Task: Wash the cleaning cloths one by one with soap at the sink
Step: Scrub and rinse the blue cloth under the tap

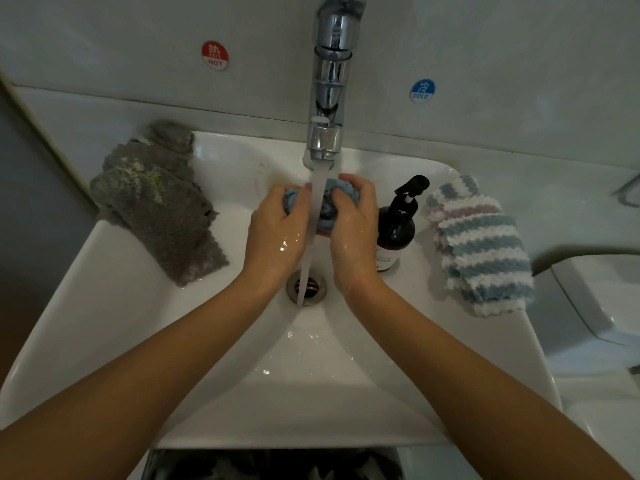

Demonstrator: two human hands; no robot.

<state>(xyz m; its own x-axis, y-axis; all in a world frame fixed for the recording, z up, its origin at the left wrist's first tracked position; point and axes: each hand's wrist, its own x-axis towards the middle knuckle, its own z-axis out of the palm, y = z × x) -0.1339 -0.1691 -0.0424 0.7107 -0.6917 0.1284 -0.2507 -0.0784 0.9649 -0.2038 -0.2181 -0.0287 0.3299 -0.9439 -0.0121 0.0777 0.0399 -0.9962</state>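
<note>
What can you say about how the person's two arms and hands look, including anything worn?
Both forearms are bare, with no sleeves in view. The left hand and right hand wear no gloves, rings, watch or bracelet that can be seen. Both hands glisten with water.

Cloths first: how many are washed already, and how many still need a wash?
None looks surely finished. In hand: the left hand and right hand squeeze a blue cloth under the running water. The grey cloth, flecked with dirt on the sink rim, still waits. The striped cloth beside the soap bottle looks clean, but I cannot tell whether it was washed.
</note>
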